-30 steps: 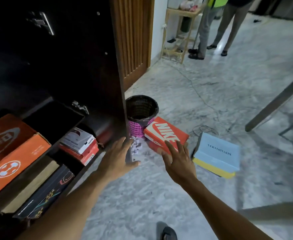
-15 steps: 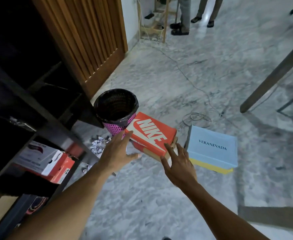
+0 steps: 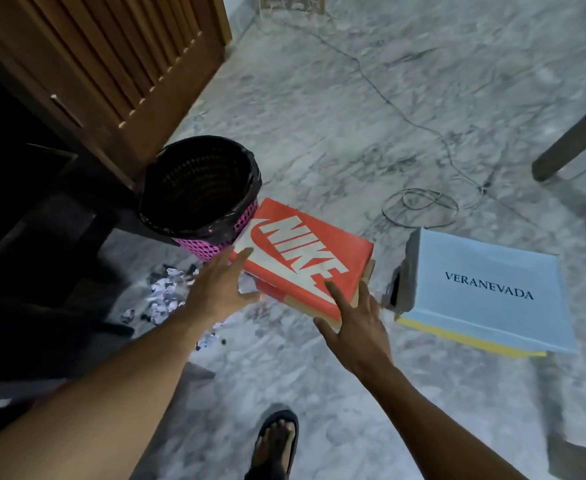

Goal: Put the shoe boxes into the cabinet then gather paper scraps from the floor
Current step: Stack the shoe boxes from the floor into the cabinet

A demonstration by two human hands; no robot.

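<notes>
An orange Nike shoe box point(image 3: 302, 251) lies on the marble floor beside a pink waste basket point(image 3: 198, 195). My left hand point(image 3: 215, 289) is open at the box's near left corner, fingertips touching or almost touching the lid. At the near right corner my right hand point(image 3: 353, 323) has its fingers spread, and its index finger overlaps the lid's edge. A light blue shoe box point(image 3: 485, 289) marked VERANEVADA, with a yellow base, sits to the right. Crumpled paper scraps point(image 3: 166, 296) lie on the floor under my left wrist. The dark cabinet point(image 3: 24, 237) fills the left side.
A slatted wooden cabinet door point(image 3: 128, 64) stands open behind the basket. A thin cable point(image 3: 419, 206) trails and coils across the floor beyond the boxes. A furniture leg point(image 3: 575, 133) slants in at the right. My sandalled foot point(image 3: 277, 441) is at the bottom.
My view has swung down and right, away from the cabinet shelves. Both hands have come closer to the Nike box and now frame its near corners.
</notes>
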